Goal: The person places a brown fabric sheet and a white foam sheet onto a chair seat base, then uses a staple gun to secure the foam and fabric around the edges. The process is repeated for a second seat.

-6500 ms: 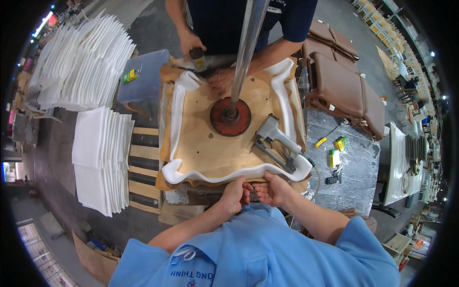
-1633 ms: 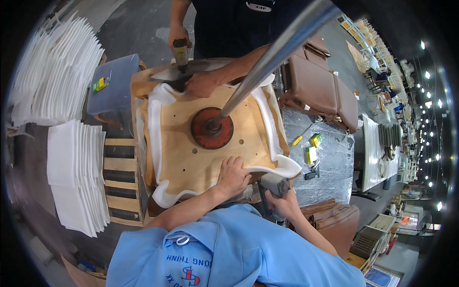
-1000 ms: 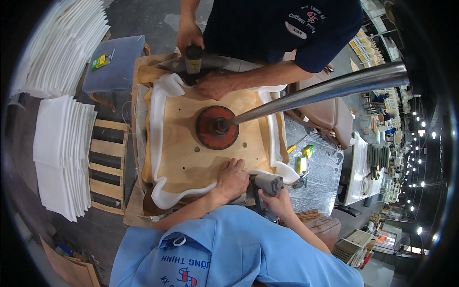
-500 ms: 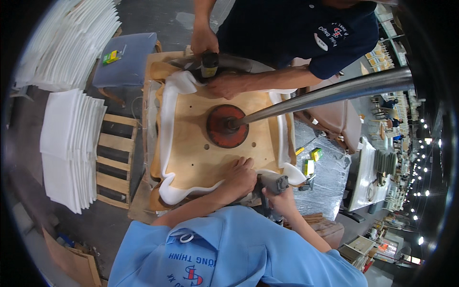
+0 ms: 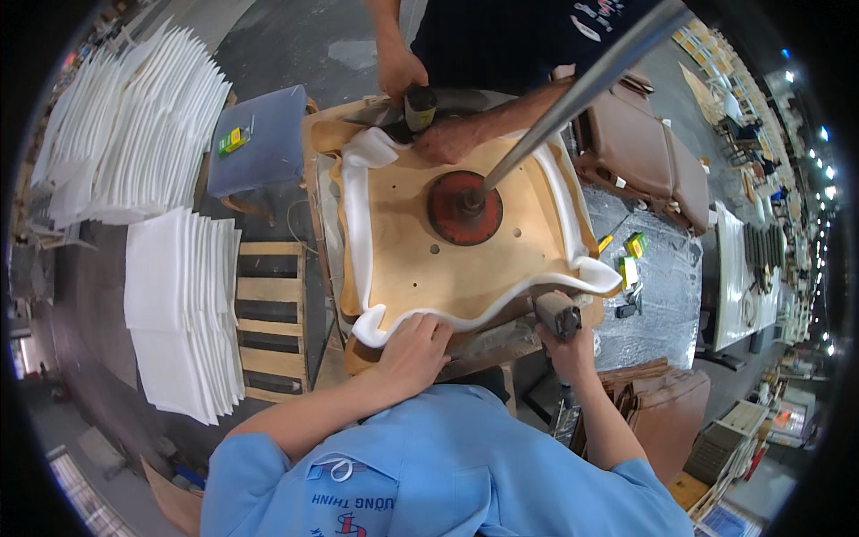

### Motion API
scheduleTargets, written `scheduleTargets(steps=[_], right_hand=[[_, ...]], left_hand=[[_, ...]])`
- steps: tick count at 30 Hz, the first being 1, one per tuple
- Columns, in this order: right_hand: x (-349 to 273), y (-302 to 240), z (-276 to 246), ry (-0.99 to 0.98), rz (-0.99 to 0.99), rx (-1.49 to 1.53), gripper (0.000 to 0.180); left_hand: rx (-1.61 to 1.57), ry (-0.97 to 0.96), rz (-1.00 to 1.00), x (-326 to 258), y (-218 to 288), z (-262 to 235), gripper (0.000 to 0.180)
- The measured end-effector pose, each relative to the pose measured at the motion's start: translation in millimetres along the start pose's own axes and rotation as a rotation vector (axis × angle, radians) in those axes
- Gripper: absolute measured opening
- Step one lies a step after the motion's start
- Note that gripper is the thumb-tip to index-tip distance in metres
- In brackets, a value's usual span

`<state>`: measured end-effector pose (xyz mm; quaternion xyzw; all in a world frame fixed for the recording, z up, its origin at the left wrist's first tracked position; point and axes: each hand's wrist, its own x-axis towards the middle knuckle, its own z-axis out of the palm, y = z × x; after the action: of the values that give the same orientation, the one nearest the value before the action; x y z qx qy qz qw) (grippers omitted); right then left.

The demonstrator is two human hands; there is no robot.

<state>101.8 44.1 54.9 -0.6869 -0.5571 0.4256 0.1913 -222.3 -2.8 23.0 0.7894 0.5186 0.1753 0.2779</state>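
A wooden seat panel (image 5: 403, 242) lies face up, its edge ringed by white foam padding (image 5: 360, 224) and a brown cover (image 5: 362, 355). My left hand (image 5: 417, 353) is closed over the padding and cover at the near edge, left of the middle; its fingertips are partly hidden. In my right hand (image 5: 571, 349) is a staple gun (image 5: 558, 315), its nose by the near right part of the edge. A red round clamp plate (image 5: 464, 208) on a metal rod (image 5: 582, 89) presses on the panel.
Across the panel, a co-worker's hand (image 5: 403, 72) holds another staple gun (image 5: 419, 107); their other hand (image 5: 447, 140) rests at the far edge. White foam sheets (image 5: 183, 313) are stacked left, beside a blue padded stool (image 5: 259, 139). Brown padded pieces (image 5: 640, 152) and small yellow-green boxes (image 5: 629, 271) lie right.
My left hand has moved left along the near edge and back toward me, off the panel's face. The staple gun stays at the near right edge. The whole view has shifted.
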Motion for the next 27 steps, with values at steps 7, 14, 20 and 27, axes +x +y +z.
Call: scheduleTargets(steps=[7, 14, 20, 27], right_hand=[[-2.5, -9.1, 8.2, 0.070, -0.142, -0.072, 0.067], [-3.4, -7.6, 15.6, 0.082, -0.046, -0.016, 0.067], [-6.5, -24.0, 15.3, 0.092, 0.000, -0.067, 0.068], [-46.4, -40.1, 23.8, -0.012, 0.255, 0.237, 0.067]], left_hand=[[0.293, -0.194, 0.200, 33.2, -31.0, 15.8, 0.021], [0.073, -0.230, 0.326, 55.9, -56.4, 11.2, 0.019], [-0.019, -0.138, 0.475, 61.1, -75.4, 24.4, 0.022], [-0.126, -0.065, 0.441, 68.4, -87.8, 17.9, 0.020]])
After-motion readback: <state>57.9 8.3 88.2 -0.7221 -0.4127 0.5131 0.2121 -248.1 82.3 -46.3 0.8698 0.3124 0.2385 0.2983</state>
